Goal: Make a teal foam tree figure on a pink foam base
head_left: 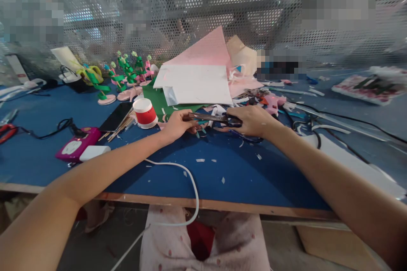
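My right hand is closed round the dark handles of a pair of scissors, whose blades point left. My left hand is closed in a pinch at the blade tips, on a small scrap of teal paper. Both hands rest low over the blue table, in front of a stack of white, pink and green paper sheets. A red-and-white cup stands just left of my left hand.
Several green-and-pink paper flowers on round bases stand at the back left. A magenta device with a white block, a black phone and wooden sticks lie left. Cables and a pink glue gun lie right. A perforated metal screen closes the back.
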`<state>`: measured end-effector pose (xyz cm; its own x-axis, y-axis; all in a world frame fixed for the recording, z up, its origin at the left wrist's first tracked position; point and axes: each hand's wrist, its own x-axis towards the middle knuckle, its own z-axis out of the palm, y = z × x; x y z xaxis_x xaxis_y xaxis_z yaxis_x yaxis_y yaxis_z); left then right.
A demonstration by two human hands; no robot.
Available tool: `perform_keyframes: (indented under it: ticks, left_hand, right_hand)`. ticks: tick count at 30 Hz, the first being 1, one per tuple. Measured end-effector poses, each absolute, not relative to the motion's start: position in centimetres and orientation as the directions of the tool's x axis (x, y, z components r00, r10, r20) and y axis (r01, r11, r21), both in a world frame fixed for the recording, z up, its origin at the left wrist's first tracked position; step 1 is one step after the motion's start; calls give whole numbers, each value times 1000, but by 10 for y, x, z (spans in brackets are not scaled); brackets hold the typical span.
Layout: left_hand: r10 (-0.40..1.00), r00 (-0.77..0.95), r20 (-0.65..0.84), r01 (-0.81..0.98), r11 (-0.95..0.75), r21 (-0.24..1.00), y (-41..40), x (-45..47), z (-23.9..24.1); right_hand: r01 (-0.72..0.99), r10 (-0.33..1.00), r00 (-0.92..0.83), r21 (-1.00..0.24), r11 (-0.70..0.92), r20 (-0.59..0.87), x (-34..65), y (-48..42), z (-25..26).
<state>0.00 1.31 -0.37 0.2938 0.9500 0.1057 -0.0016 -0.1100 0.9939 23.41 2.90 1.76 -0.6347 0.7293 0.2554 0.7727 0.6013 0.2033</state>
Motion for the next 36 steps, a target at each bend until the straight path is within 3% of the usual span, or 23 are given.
perform_keyframes:
  ticks: [12, 19, 22, 27, 32, 36]
  left_hand:
    - [945, 308, 113, -3, -118, 993, 14, -1, -4]
    - [941, 322, 107, 19, -120, 993, 10, -1, 1]
    - [932, 348, 105, 39, -127, 991, 9, 0, 2]
    - [905, 412, 108, 16, -125, 992, 8, -1, 2]
    - [897, 429, 108, -23, -109, 994, 5, 0, 5]
    - [917, 386, 104, 6, -115, 993, 4, 2, 5]
  right_hand:
    - [815, 783, -578, 207, 540, 231, 228, 24, 23]
    - [994, 957, -109, 58, 97, 269, 218, 22, 33]
    - [1000, 971, -19, -18, 24, 238, 221, 24, 33]
    - [994, 970, -33, -93, 57, 242, 222, 22, 31]
    - [994, 935, -88, -33, 106, 343, 210, 6, 32]
    - [983, 952, -166, -29, 179, 259, 216, 8, 37]
